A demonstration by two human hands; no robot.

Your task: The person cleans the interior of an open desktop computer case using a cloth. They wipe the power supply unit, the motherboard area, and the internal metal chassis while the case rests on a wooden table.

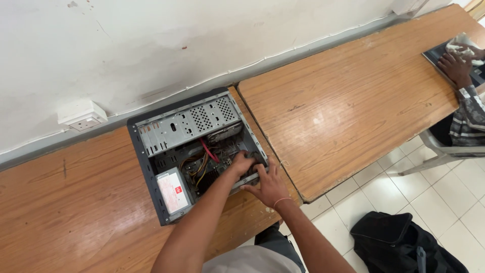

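Hands work at an open computer case lying on its side on a wooden surface. The left hand reaches down inside the case, fingers curled among the parts; whether it grips anything cannot be told. The right hand lies flat with fingers spread, pressing on the case's near edge, an orange band at its wrist. Inside the case sit a grey power supply, bundled coloured wires, a red cable and a perforated metal drive bay. A wall socket sits behind. At far right, another person's hand wipes a dark panel with a cloth. A black bag lies on the tiled floor.
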